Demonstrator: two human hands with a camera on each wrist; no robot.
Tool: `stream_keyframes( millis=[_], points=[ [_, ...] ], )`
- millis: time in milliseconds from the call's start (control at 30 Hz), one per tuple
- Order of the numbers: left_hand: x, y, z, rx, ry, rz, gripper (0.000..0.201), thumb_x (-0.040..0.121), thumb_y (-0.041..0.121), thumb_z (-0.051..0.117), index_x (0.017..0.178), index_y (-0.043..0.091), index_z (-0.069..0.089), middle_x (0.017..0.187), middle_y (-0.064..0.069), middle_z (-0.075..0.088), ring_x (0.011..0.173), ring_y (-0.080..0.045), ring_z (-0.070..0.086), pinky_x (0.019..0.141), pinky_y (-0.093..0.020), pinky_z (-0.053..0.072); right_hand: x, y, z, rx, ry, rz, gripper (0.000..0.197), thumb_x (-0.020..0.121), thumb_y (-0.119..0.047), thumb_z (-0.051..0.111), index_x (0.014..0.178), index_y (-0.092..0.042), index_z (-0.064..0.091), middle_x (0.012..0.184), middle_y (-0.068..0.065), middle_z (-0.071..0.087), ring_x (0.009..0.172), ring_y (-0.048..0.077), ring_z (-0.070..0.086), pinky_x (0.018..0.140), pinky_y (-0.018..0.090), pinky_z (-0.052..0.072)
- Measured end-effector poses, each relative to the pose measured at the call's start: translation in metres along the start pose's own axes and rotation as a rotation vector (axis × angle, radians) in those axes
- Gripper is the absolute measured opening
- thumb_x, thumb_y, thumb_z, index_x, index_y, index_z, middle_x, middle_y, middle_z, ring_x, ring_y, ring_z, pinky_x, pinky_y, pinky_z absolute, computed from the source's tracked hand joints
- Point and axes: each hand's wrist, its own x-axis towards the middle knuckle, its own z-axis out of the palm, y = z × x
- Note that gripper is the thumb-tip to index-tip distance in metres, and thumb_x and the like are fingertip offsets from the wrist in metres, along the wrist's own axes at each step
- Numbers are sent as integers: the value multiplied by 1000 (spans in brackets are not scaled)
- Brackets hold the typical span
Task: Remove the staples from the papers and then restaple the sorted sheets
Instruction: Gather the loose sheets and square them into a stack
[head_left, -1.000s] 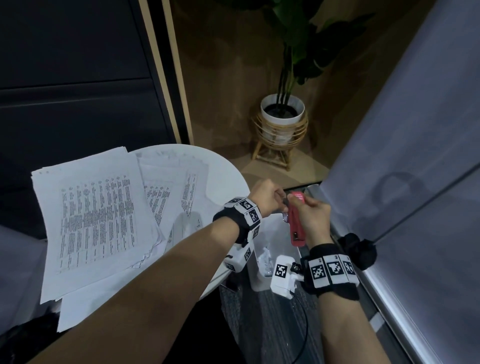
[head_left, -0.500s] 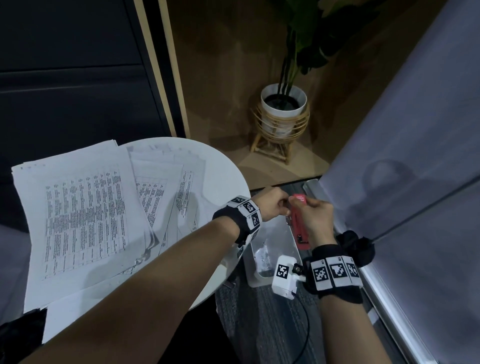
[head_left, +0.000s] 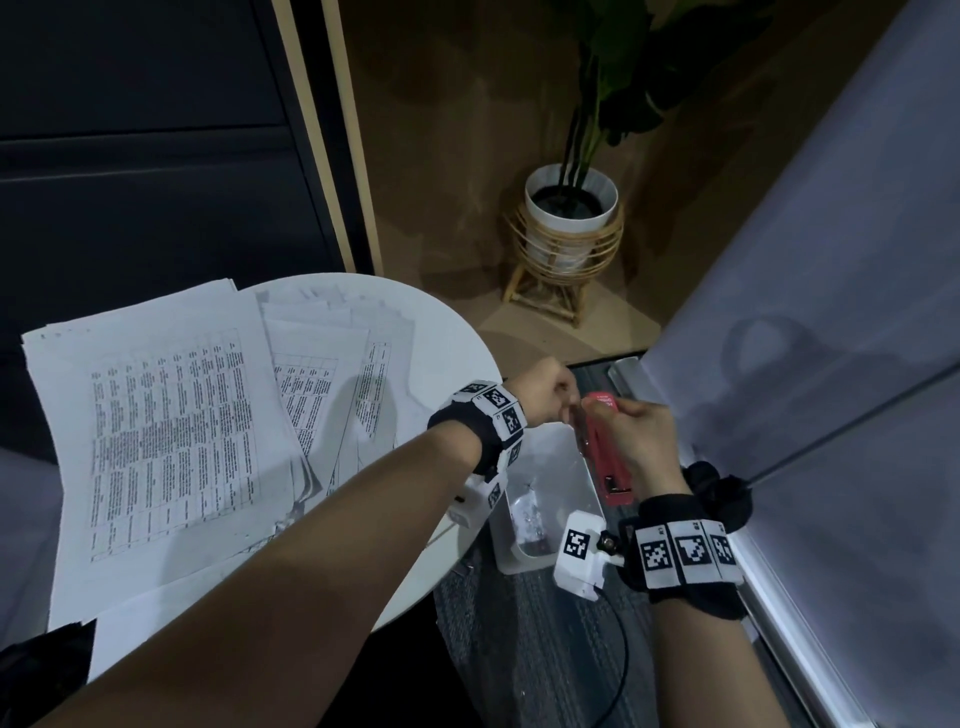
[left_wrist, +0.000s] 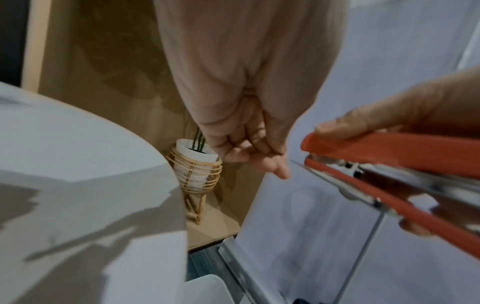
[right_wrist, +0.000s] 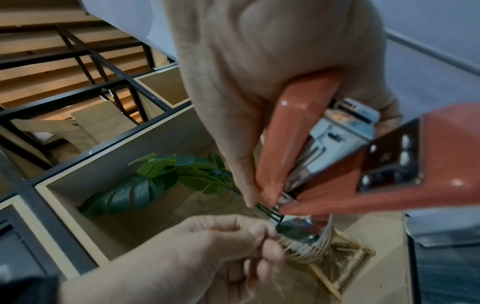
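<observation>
Since a second ago both hands have drifted a little lower and to the right, staying together beyond the edge of the table, and the stapler has stayed in the right hand's grip.

At far left, the papers (head_left: 156, 431) lie fanned across the round white table (head_left: 457, 343), a printed sheet on top, several overlapping stacks behind it. Further right, the left hand (head_left: 545, 395) hovers off the table's rim, fingers curled in with thumb and fingertips pinched together right at the stapler's front end; whether they hold anything cannot be told. Below the two hands a white bin (head_left: 550, 499) stands on the floor with some clear wrapping inside. Next, the right hand (head_left: 639, 441) is wrapped round the red stapler (head_left: 605, 452), which is hinged open, its top arm lifted off the metal magazine, as the right wrist view shows. Behind, a potted plant (head_left: 571, 208) sits in a rattan stand near the wall.
</observation>
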Motion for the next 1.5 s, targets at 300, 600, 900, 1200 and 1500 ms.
stream_keyframes(
  millis=[300,600,900,1200,1500],
  points=[
    [1,-1,7,15,-42,-18,27,98,22,54,85,4,68,75,-10,55,65,-17,45,60,-25,35,4,-10,-32,-29,152,29,26,68,-36,72,69,-10,74,50,5,62,45,23,58,58,37,54],
    [-42,-26,-65,505,398,-260,58,96,51,44,145,21,39,161,-9,6,148,-25,0,114,-58,2,16,-27,-12,325,108,239,27,98,-28,57,82,-6,60,72,14,59,60,25,56,61,35,49],
    [-147,-163,-152,351,315,-931,123,67,91,39,153,19,-12,159,-16,-18,146,-40,-14,108,-72,5,41,-59,95,340,-177,260,28,85,-5,60,113,-6,59,83,9,62,70,21,59,56,33,50],
    [-220,-209,-142,310,144,-787,129,55,95,41,147,34,-27,152,0,-39,143,-30,-28,102,-79,0,38,-85,199,-55,-65,-134,20,89,-17,68,95,2,71,76,14,63,72,27,59,67,33,44],
    [-220,-213,-146,289,124,-804,133,55,93,46,144,32,-32,148,-2,-45,139,-33,-35,99,-81,-5,55,-88,251,-353,-57,-207,20,92,-14,61,97,4,68,95,27,68,90,41,65,74,38,46]
  ],
)
